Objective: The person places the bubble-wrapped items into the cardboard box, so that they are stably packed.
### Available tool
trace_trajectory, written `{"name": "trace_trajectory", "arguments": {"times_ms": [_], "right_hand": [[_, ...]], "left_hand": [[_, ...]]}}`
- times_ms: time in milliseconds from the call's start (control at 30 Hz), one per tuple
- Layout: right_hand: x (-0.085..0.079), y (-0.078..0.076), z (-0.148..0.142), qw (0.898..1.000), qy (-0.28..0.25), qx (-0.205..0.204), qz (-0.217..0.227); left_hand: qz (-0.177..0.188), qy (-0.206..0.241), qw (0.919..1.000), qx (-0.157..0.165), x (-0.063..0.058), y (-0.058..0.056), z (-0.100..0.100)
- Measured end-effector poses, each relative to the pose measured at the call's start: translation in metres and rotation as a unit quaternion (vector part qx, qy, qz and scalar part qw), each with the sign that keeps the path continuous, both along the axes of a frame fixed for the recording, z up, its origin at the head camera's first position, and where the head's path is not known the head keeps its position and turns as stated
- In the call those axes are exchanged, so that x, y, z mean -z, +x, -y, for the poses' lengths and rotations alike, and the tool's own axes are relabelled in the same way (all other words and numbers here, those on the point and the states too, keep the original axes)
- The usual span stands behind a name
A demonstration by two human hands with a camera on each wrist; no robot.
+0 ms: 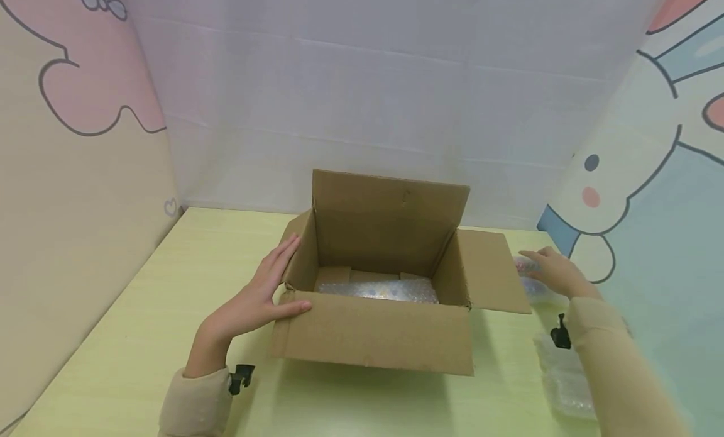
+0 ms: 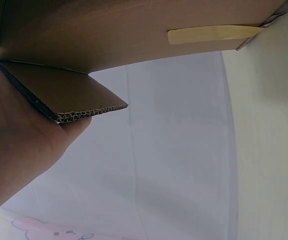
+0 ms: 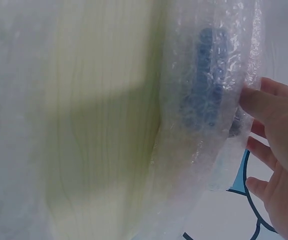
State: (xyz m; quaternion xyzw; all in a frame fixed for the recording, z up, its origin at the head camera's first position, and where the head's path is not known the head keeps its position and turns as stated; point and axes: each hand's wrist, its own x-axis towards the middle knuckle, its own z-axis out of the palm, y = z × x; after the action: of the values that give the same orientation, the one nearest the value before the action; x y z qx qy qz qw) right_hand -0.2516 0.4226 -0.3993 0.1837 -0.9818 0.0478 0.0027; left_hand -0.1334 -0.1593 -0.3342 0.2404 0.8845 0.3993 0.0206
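Note:
An open cardboard box (image 1: 373,331) stands in the middle of the table, its flaps folded outward. A bubble-wrapped package (image 1: 380,290) lies inside it. My left hand (image 1: 261,298) rests on the box's left corner, fingers stretched along the left flap (image 2: 64,92) and thumb on the front flap. Beyond the right flap, my right hand (image 1: 557,273) pinches the edge of another bubble-wrapped package (image 3: 203,90) between thumb and fingers. Something blue shows through that wrap.
More bubble wrap (image 1: 567,379) lies at the table's right side, under my right forearm. The right box flap (image 1: 493,270) sticks out toward my right hand. A white cloth wall (image 1: 362,97) closes off the back, with cartoon-printed panels at both sides.

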Motion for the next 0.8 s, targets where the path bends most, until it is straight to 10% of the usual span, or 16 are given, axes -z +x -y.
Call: {"name": "trace_trajectory", "arguments": {"times_ms": [800], "right_hand": [[0.0084,-0.0053,-0.0020,1.000,0.017,-0.002,-0.025]], "left_hand": [[-0.004,-0.001,1.0000,-0.002,0.0008,0.0002,-0.0004]]}}
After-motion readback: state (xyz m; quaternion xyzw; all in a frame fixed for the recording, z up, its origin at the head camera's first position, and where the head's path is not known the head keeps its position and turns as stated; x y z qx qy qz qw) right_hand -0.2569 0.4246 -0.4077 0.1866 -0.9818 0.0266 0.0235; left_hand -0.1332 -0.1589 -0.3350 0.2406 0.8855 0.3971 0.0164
